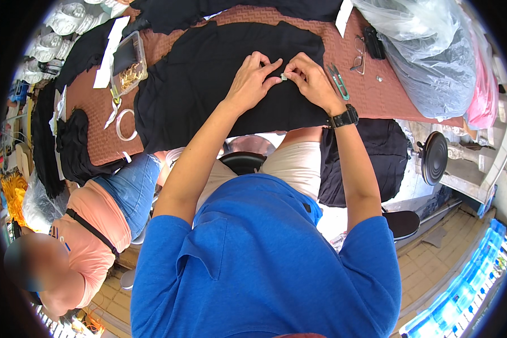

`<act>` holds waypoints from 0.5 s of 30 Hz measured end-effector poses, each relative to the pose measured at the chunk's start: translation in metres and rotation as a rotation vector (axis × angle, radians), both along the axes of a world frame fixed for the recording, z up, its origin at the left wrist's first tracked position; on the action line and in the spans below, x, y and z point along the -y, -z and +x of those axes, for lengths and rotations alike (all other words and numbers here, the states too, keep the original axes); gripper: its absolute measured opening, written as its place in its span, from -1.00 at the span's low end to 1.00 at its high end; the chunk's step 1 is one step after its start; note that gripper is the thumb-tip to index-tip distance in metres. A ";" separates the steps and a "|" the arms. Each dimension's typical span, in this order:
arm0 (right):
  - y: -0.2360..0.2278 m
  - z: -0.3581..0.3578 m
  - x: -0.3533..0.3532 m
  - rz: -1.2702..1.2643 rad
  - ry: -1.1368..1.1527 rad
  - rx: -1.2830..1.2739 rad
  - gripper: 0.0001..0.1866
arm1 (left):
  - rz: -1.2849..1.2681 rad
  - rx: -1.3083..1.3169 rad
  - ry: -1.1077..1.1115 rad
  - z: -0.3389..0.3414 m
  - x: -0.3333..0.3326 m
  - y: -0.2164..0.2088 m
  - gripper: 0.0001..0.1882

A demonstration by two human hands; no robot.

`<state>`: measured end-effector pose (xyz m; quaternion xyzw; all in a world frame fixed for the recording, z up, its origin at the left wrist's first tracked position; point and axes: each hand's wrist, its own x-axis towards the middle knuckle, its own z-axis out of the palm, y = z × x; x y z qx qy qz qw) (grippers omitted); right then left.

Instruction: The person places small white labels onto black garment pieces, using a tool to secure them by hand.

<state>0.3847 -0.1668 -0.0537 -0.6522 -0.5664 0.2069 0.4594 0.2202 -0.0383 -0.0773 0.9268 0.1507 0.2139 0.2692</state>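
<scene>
We're pinching a pale piece [284,77] in our right hand [312,80], holding our left hand [250,83], finger-and-thumb parted, just left of it

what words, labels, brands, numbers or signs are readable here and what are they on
No text can be quoted whole.
Peach shirt: dark lettering, only partly in view, no full word shows.
Small pale piece at the fingertips: too small to read any print.
Black wristwatch: too small to read.
White strip: no readable writing.
</scene>
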 end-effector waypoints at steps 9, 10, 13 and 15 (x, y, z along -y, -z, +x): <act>0.002 -0.004 -0.012 -0.015 0.063 0.018 -0.89 | -0.008 -0.004 -0.034 0.000 0.002 -0.002 -0.55; 0.002 -0.004 -0.013 0.001 0.076 -0.018 -0.89 | -0.026 0.010 -0.037 0.000 0.003 -0.002 -0.57; 0.001 -0.002 -0.013 -0.052 0.076 0.095 -0.92 | -0.086 0.042 -0.041 -0.001 0.002 -0.002 -0.64; 0.005 0.001 -0.014 -0.068 0.073 0.136 -0.93 | -0.134 0.048 -0.036 -0.003 0.000 -0.002 -0.68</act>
